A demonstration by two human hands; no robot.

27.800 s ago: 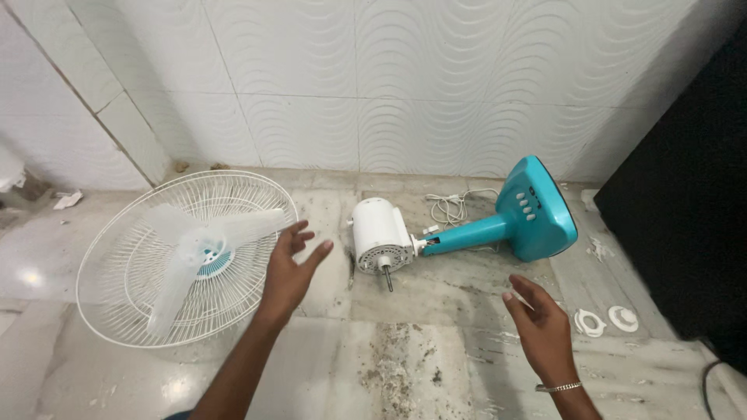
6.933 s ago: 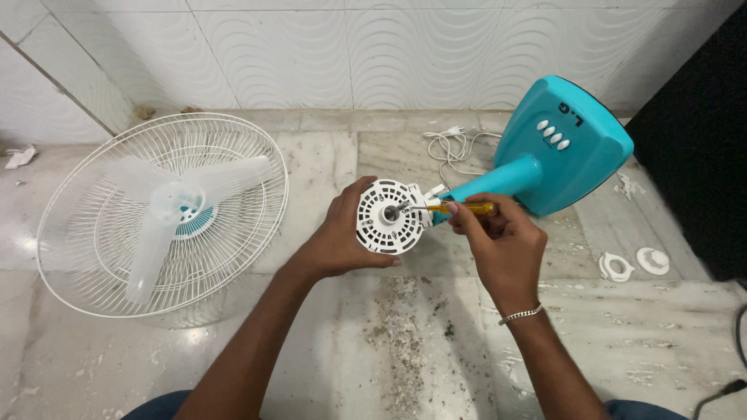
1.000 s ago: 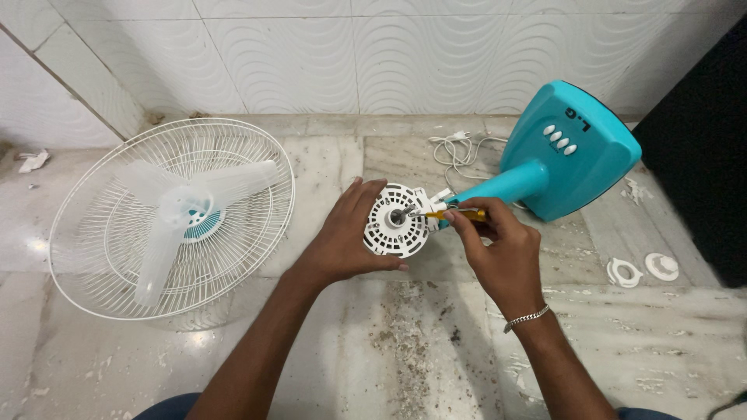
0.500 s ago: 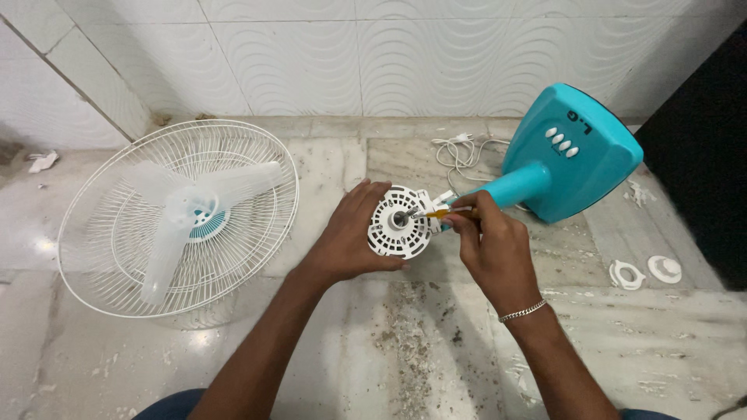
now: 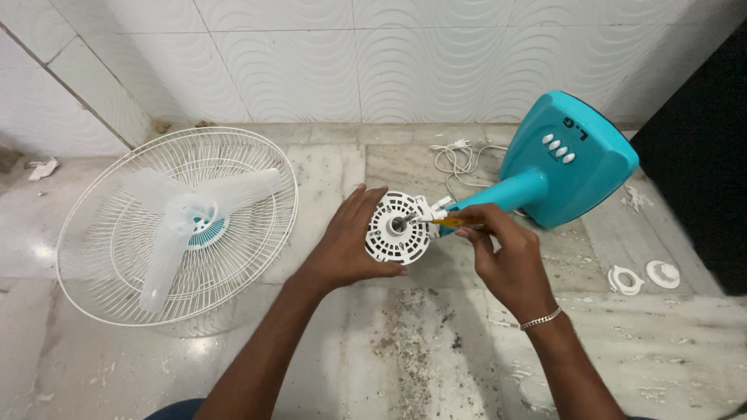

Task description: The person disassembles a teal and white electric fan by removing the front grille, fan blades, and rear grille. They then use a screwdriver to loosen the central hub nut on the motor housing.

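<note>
A white fan motor housing [image 5: 397, 232] with a round vented face and a metal shaft lies on the stone floor, joined to a teal fan stand [image 5: 560, 167]. My left hand [image 5: 346, 249] grips the housing's left side. My right hand [image 5: 502, 253] is closed on a yellow-handled screwdriver [image 5: 451, 222], whose tip meets the housing's right face near the shaft.
A white wire fan guard [image 5: 93, 225] with translucent blades [image 5: 183, 222] lies on the floor to the left. A white power cord [image 5: 459, 159] is coiled by the tiled wall. Two white plastic rings [image 5: 643, 277] lie at the right, beside a dark panel [image 5: 700, 155].
Both hands stay on the housing and screwdriver. My right hand has turned slightly around the screwdriver handle, and the view has shifted a little.
</note>
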